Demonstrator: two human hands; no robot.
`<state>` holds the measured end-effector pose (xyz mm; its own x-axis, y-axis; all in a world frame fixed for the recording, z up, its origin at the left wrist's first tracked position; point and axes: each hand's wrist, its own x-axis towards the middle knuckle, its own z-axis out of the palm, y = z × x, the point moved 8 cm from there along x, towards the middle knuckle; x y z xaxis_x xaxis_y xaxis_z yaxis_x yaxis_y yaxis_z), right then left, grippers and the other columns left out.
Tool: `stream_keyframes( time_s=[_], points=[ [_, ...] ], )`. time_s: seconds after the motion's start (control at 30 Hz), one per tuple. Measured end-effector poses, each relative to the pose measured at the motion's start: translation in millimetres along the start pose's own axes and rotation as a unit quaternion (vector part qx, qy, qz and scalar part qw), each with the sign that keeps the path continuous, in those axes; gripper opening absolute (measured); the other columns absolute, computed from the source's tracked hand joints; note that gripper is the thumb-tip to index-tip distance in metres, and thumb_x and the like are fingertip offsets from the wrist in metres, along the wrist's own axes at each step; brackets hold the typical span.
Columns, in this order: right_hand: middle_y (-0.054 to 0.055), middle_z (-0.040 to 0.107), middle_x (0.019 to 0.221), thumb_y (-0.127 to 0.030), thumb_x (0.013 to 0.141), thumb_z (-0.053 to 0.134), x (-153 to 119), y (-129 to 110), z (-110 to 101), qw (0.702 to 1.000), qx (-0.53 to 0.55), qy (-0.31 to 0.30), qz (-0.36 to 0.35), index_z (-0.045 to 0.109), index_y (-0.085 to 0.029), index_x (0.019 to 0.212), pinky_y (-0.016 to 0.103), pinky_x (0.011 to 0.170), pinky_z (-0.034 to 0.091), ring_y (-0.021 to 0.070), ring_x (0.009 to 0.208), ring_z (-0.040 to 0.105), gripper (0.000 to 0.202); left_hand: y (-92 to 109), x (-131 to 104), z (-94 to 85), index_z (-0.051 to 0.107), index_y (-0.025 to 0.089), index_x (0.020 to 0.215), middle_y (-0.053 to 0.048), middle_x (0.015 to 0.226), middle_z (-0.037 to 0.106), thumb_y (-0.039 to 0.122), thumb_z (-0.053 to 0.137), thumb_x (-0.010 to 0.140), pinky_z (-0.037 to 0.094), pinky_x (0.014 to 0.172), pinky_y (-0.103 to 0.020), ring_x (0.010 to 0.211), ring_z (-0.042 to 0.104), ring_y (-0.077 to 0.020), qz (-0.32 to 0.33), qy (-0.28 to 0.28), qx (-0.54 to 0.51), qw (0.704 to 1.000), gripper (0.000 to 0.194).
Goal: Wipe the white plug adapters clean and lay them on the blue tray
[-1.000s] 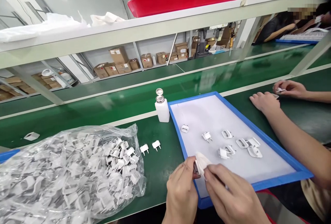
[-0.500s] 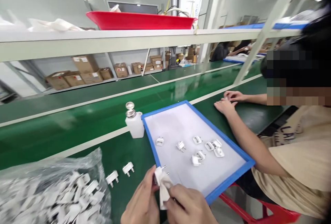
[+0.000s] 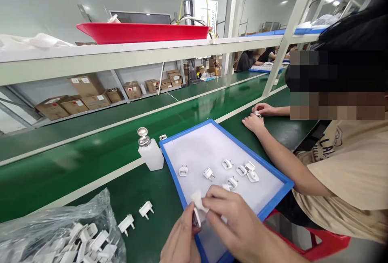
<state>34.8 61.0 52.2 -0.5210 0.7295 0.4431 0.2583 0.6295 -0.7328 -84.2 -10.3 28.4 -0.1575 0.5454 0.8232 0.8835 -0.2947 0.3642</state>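
From where I stand, the small white part [image 3: 197,217] is up off the bench, over the near left edge of the tray. It is turned edge-on, mostly hidden by fingers, and its near end looks dark and shiny; I can't make out more. The left hand [image 3: 182,234] has it pinched, fingers closed and pointing up and away. The right hand [image 3: 235,214] reaches in from the other side, thumb and fingertips closed on a crumpled white cloth [image 3: 197,200] that lies against the part.

Low on the left is a clear plastic bag [image 3: 104,204] full of jumbled white pieces. Between it and the hands, two white two-pin plugs [image 3: 146,209] lie on the green bench [image 3: 160,222], near each other but apart.

Past the hands lies a tray [image 3: 257,157] with a blue rim and a whitish floor. Several white plug pieces [image 3: 208,173] are scattered in it, some with pins showing, a few bunched toward the right. The right hand covers part of the tray's near end and comes close to the nearest pieces.

A white bottle [image 3: 153,155] with a silver top stands just beside the tray's left side. To the right, a co-worker in a tan shirt [image 3: 348,174] has both hands around something small. Farther off, a red tray [image 3: 145,32] sits on the raised shelf [image 3: 121,60], with cardboard boxes [image 3: 87,87] beyond.
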Motion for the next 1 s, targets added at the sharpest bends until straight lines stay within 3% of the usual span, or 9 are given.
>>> stream_keyframes(
  time_s=[0.13, 0.27, 0.43, 0.57, 0.67, 0.8, 0.9, 1.0],
  points=[
    [-0.001, 0.055, 0.077, -0.018, 0.096, 0.053, 5, 23, -21, 0.969, 0.165, -0.109, 0.149, 0.061, -0.018, 0.069, 0.026, 0.068, 0.038, 0.0131, 0.075, 0.054, 0.028, 11, -9, 11.5, 0.074, 0.025, 0.127, -0.003, 0.101, 0.083, -0.011, 0.048, 0.089, 0.065, 0.071, -0.021, 0.084, 0.080, -0.0168, 0.025, 0.010, -0.078, 0.997, 0.059],
    [-0.002, 0.053, 0.070, -0.029, 0.086, 0.067, -7, 60, -30, 0.895, 0.317, -0.135, 0.283, 0.069, -0.016, 0.069, 0.024, 0.059, 0.033, 0.0099, 0.063, 0.044, 0.022, 17, -14, 24.5, 0.075, 0.026, 0.125, -0.007, 0.109, 0.081, -0.006, 0.057, 0.091, 0.066, 0.069, -0.024, 0.099, 0.078, -0.0227, 0.010, -0.001, -0.137, 0.990, 0.050],
    [0.001, 0.064, 0.069, -0.036, 0.066, 0.086, -40, 100, -11, 0.785, 0.457, 0.001, 0.418, 0.074, -0.017, 0.078, 0.023, 0.057, 0.037, 0.0123, 0.063, 0.054, 0.025, 14, -13, 40.1, 0.073, 0.025, 0.128, -0.007, 0.121, 0.079, 0.000, 0.056, 0.093, 0.065, 0.090, -0.031, 0.108, 0.077, -0.0240, -0.084, -0.027, -0.214, 0.973, 0.047],
    [0.001, 0.066, 0.079, -0.046, 0.067, 0.090, -68, 95, 24, 0.723, 0.519, 0.125, 0.439, 0.075, -0.021, 0.085, 0.022, 0.061, 0.041, 0.0110, 0.068, 0.054, 0.034, 5, -14, 43.8, 0.074, 0.023, 0.127, -0.006, 0.118, 0.080, 0.006, 0.057, 0.094, 0.066, 0.079, -0.024, 0.098, 0.080, -0.0213, -0.191, -0.008, -0.165, 0.968, 0.041],
    [0.002, 0.067, 0.086, -0.051, 0.071, 0.089, -86, 89, 41, 0.713, 0.524, 0.182, 0.428, 0.079, -0.023, 0.095, 0.021, 0.062, 0.042, 0.0104, 0.070, 0.051, 0.039, 4, -16, 44.7, 0.075, 0.021, 0.125, -0.006, 0.114, 0.081, 0.004, 0.056, 0.093, 0.065, 0.075, -0.022, 0.092, 0.080, -0.0198, -0.214, 0.016, -0.130, 0.968, 0.041],
    [0.004, 0.067, 0.109, -0.047, 0.073, 0.089, -95, 90, 33, 0.759, 0.467, 0.231, 0.390, 0.081, -0.023, 0.095, 0.022, 0.066, 0.046, 0.0142, 0.083, 0.054, 0.033, 0, -23, 53.8, 0.077, 0.020, 0.121, -0.007, 0.107, 0.083, 0.004, 0.052, 0.092, 0.064, 0.068, -0.021, 0.077, 0.081, -0.0177, -0.224, 0.017, -0.140, 0.964, 0.041],
    [0.003, 0.065, 0.092, -0.045, 0.076, 0.087, -91, 89, 27, 0.780, 0.462, 0.209, 0.367, 0.083, -0.022, 0.090, 0.022, 0.067, 0.048, 0.0147, 0.082, 0.054, 0.027, -7, -30, 60.6, 0.078, 0.020, 0.119, -0.009, 0.105, 0.083, 0.008, 0.056, 0.092, 0.063, 0.065, -0.022, 0.074, 0.080, -0.0193, -0.264, -0.002, -0.152, 0.952, 0.038],
    [0.002, 0.062, 0.082, -0.043, 0.073, 0.090, -91, 96, 20, 0.751, 0.484, 0.239, 0.381, 0.083, -0.022, 0.092, 0.018, 0.059, 0.046, 0.0101, 0.068, 0.047, 0.029, -12, -34, 60.3, 0.080, 0.019, 0.117, -0.011, 0.109, 0.082, 0.014, 0.061, 0.092, 0.062, 0.070, -0.026, 0.078, 0.080, -0.0222, -0.324, -0.005, -0.164, 0.932, 0.032]
  ],
)
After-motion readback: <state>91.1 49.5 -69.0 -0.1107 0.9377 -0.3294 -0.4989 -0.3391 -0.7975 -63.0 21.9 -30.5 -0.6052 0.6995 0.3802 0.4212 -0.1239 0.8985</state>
